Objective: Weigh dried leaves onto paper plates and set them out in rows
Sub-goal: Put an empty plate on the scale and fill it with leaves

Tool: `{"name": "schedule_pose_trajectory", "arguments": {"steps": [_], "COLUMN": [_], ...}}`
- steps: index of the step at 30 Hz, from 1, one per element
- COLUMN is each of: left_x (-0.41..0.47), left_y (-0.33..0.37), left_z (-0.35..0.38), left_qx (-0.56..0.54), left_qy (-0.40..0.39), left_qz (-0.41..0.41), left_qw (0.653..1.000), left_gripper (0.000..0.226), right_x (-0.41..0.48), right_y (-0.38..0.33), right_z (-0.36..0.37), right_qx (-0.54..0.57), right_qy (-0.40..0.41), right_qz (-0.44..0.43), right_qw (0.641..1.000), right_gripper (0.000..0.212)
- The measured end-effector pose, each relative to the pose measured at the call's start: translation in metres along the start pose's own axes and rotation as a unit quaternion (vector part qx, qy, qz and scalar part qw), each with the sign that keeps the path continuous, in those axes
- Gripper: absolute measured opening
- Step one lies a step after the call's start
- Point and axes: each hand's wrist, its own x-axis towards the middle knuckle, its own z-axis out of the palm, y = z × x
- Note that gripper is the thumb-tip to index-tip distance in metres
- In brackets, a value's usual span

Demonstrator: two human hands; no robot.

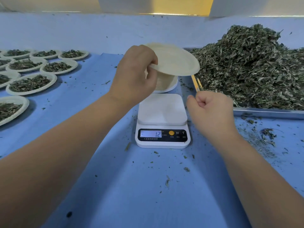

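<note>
My left hand (134, 74) pinches the near rim of an empty paper plate (176, 60), held tilted above the stack of plates (166, 83). Just in front of the stack stands a white digital scale (162, 120) with a bare platform and a lit display. My right hand (212, 109) hovers to the right of the scale with its fingers curled; nothing shows in it. A big heap of dried leaves (250, 68) fills a metal tray (266, 111) at the right. Several filled plates (31, 83) lie in rows at the left.
A blue cloth (148, 186) covers the table, with leaf crumbs scattered on it, thickest in front of the tray. A pale blue wall runs along the back. A filled plate (9, 108) sits at the left edge.
</note>
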Motion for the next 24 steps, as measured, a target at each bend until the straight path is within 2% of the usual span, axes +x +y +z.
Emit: {"name": "schedule_pose_trajectory", "arguments": {"steps": [5, 8, 15, 20, 24], "left_x": [-0.046, -0.063, -0.079, -0.083, -0.088], "left_y": [0.011, 0.013, 0.015, 0.001, -0.01], "left_z": [-0.015, -0.019, -0.022, -0.023, -0.019], "left_qx": [-0.004, -0.017, -0.086, -0.108, -0.118], "left_qy": [0.067, 0.077, 0.001, -0.031, -0.072], "left_qz": [0.012, -0.004, -0.115, -0.145, -0.193], "left_qw": [0.998, 0.997, 0.99, 0.983, 0.971], "left_gripper": [0.017, 0.019, 0.017, 0.018, 0.032], "right_x": [-0.001, -0.002, 0.0, 0.001, -0.001], "right_y": [0.0, 0.001, 0.012, 0.017, 0.017], "right_z": [-0.002, -0.002, -0.003, -0.001, 0.003], "right_qx": [0.045, 0.064, 0.013, -0.004, -0.013], "right_qy": [0.041, 0.075, 0.065, 0.032, 0.008], "right_qz": [-0.001, -0.003, -0.016, -0.035, -0.053], "right_qw": [0.998, 0.995, 0.998, 0.999, 0.998], "right_gripper": [0.053, 0.055, 0.045, 0.048, 0.05]}}
